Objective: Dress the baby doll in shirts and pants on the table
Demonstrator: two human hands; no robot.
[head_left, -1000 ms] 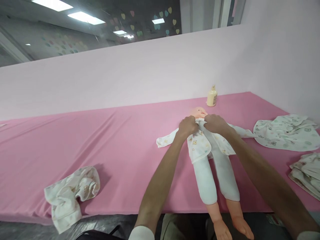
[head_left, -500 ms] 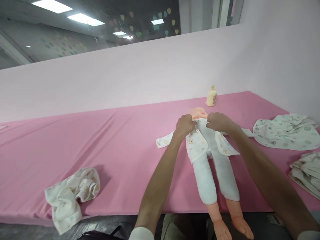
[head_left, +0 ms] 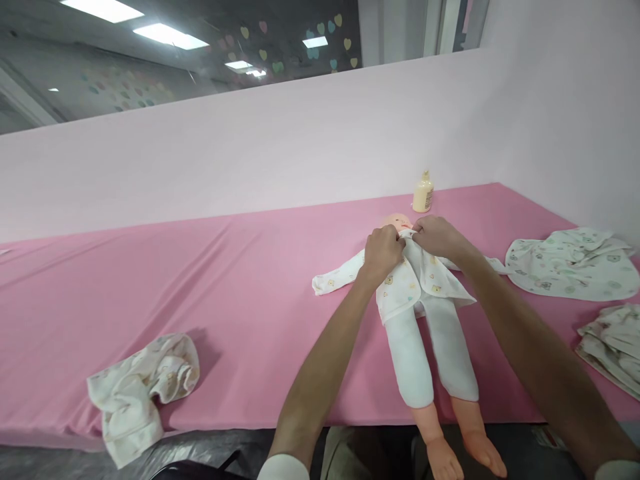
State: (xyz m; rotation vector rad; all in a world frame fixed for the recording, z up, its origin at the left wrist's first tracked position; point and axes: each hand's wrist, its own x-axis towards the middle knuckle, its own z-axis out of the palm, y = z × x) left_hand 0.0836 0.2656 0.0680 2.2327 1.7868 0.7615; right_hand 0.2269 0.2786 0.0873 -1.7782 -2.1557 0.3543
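Note:
A baby doll [head_left: 431,333] lies on its back on the pink-covered table, its feet hanging over the front edge. It wears a white baby jacket [head_left: 399,291] with small printed figures, both sleeves spread out sideways. The jacket's front panels meet near the neck and part lower down over the doll's white body. My left hand [head_left: 385,252] is closed on the left front edge at the collar. Close beside it, my right hand [head_left: 437,237] pinches the right front edge by the neck. The fingers partly hide the collar and the doll's chin.
A cream pump bottle [head_left: 423,193] stands behind the doll's head near the wall. Printed white cloth [head_left: 570,263] lies at the right, with folded cloth [head_left: 615,347] nearer me. A crumpled baby garment [head_left: 145,393] hangs over the front edge of the pink table [head_left: 240,320] at left.
Both hands have drawn the jacket's front panels inward and slightly up toward the neck. The panels now cover more of the chest, and my left hand has moved right.

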